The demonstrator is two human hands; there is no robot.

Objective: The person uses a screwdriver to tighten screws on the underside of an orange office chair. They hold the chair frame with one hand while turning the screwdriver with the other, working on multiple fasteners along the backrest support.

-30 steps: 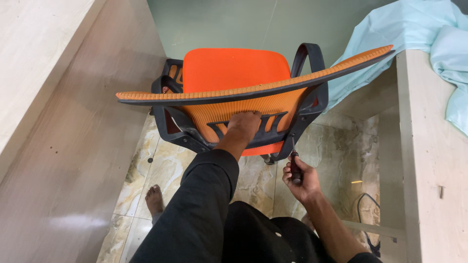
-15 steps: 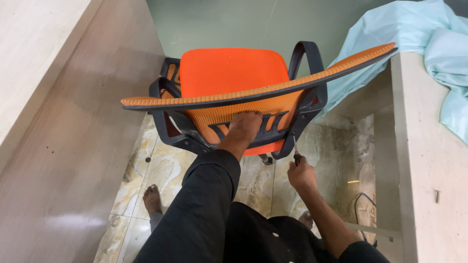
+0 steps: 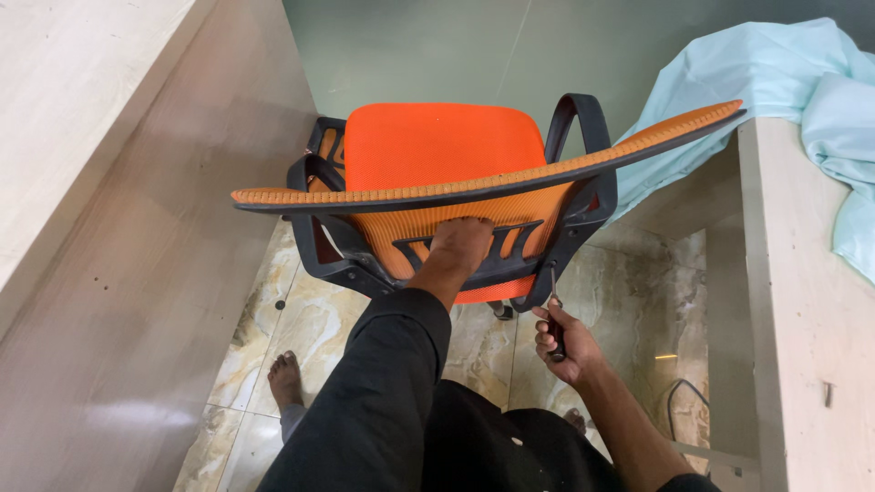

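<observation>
An orange mesh office chair [image 3: 447, 150] with a black frame and armrests stands in front of me, its backrest toward me. My left hand [image 3: 460, 246] grips the black lumbar brace at the back of the backrest. My right hand [image 3: 561, 342] is closed around a dark-handled screwdriver [image 3: 553, 301], its shaft pointing up at the lower right corner of the backrest frame. Black sleeves cover my left arm.
A pale wooden desk panel [image 3: 109, 182] runs along the left. Another desk [image 3: 802, 301] stands on the right with a light blue cloth [image 3: 775, 82] heaped on it. The floor is marble tile [image 3: 273, 337]; my bare foot [image 3: 285, 378] rests there. A black cable [image 3: 679, 401] lies lower right.
The screwdriver in my right hand has come up to the lower right corner of the backrest frame. My left hand keeps its grip on the brace.
</observation>
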